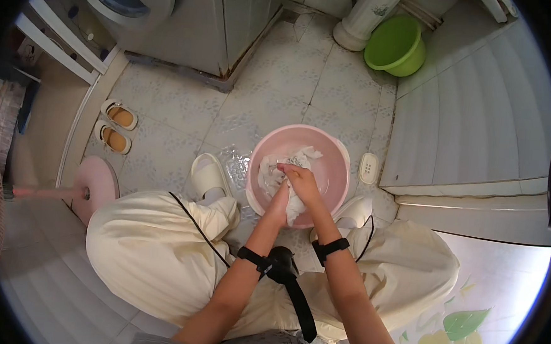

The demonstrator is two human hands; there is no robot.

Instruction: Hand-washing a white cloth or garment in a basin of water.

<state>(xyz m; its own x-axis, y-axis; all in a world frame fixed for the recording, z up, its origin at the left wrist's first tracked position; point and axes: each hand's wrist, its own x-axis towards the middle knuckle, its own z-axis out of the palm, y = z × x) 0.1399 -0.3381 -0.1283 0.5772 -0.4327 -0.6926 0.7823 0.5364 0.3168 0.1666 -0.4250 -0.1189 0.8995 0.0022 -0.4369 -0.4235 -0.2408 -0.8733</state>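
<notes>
A wet white cloth garment with a dark print lies bunched in a pink plastic basin on the floor between my feet. My left hand grips part of the cloth low over the basin. Against it, my right hand closes on another fold, its fingers pointing left. One end of the cloth hangs below my hands toward the basin's near wall. Black straps circle both my forearms. Whether water stands in the basin is hard to tell.
Right of the basin lies a white soap dish. A green bucket stands by a pedestal. The washing machine is at upper left, small shoes below it. A pink fan base stands left. The floor tiles look wet.
</notes>
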